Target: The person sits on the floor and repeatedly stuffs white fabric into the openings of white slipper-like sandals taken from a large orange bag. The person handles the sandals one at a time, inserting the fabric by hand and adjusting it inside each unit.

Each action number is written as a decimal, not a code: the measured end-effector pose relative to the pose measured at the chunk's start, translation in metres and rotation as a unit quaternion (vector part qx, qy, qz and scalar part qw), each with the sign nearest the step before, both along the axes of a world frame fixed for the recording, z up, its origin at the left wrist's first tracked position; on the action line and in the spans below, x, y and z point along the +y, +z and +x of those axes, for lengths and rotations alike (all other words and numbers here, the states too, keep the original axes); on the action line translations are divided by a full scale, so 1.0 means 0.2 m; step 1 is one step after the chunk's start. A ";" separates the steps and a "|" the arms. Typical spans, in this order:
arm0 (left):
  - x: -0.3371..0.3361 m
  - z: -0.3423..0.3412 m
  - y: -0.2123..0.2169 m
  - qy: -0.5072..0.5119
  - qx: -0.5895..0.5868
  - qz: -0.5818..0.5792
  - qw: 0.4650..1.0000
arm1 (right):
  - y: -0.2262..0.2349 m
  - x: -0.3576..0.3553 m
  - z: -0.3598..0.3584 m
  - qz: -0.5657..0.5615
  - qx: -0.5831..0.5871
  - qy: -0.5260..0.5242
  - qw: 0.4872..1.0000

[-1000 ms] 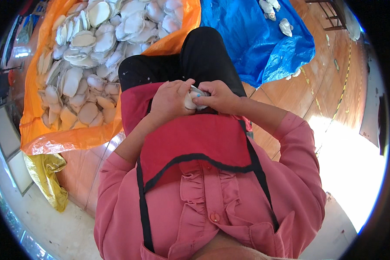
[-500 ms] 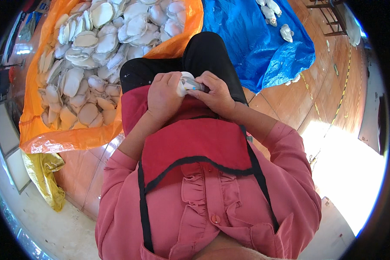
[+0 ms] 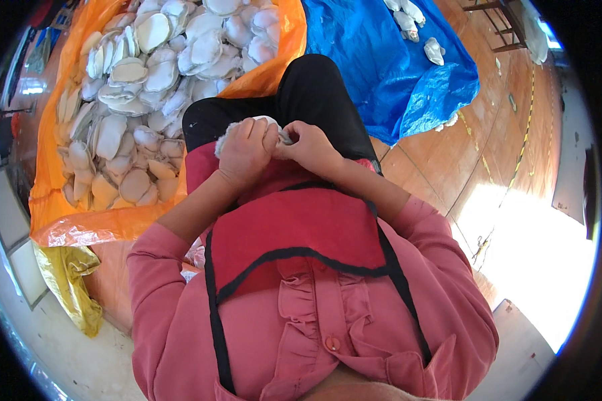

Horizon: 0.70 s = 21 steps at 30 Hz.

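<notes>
Above my lap, both hands are closed on a white, fluffy plush piece (image 3: pixel 225 138). My left hand (image 3: pixel 249 148) wraps over it from above, and its fuzzy edge sticks out on the left and at the top. My right hand (image 3: pixel 312 146) pinches the right end, where a small greyish-white bit shows between thumb and fingers. Most of the piece is hidden under my fingers. Below my hands lies a red apron (image 3: pixel 297 230) with black trim.
Beyond my left knee, an orange sheet (image 3: pixel 100 227) bears a heap of flat, oval white plush pieces (image 3: pixel 130 70). A blue sheet (image 3: pixel 381 87) at the far right holds several small white plush toys (image 3: pixel 434 51). A yellow sack (image 3: pixel 70 284) lies at left; a dark stool (image 3: pixel 505 27) stands far right.
The smooth white part with small blue and grey marks is no longer visible; fluffy plush now shows beside my left hand. My right hand has shifted left and lower. The view has shifted slightly.
</notes>
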State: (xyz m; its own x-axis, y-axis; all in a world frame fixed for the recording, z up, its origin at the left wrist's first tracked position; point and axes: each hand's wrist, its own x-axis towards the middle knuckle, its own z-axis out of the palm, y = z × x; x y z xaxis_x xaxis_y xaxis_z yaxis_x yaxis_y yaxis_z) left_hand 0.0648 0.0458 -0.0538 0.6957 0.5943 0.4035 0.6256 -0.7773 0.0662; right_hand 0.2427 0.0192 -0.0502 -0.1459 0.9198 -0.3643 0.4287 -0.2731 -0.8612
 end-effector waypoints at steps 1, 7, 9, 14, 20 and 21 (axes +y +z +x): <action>0.00 0.00 0.00 -0.003 -0.010 0.012 1.000 | -0.02 -0.01 0.00 0.001 0.015 -0.008 1.000; -0.04 0.03 -0.01 -0.027 0.031 -0.027 0.999 | -0.10 -0.04 0.02 0.029 0.003 -0.011 1.000; -0.05 0.04 -0.02 -0.043 0.035 -0.027 0.998 | -0.07 -0.06 0.03 0.035 -0.003 -0.010 0.999; -0.08 0.08 -0.02 -0.059 0.053 0.009 0.997 | -0.09 -0.12 0.05 0.043 -0.021 -0.023 0.999; -0.04 0.06 -0.01 -0.096 0.026 -0.030 0.995 | -0.09 -0.09 0.07 0.014 -0.032 0.032 0.999; -0.03 0.05 0.00 -0.098 0.012 -0.035 0.994 | -0.07 -0.09 0.07 0.011 -0.019 0.034 0.999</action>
State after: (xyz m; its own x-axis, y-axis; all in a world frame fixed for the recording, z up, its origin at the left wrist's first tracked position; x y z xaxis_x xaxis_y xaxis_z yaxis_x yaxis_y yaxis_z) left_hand 0.0751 0.0393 -0.0544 0.8103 0.4722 0.3470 0.4644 -0.8786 0.1113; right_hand 0.2572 0.0003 -0.0643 -0.1950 0.9159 -0.3508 0.4774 -0.2238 -0.8497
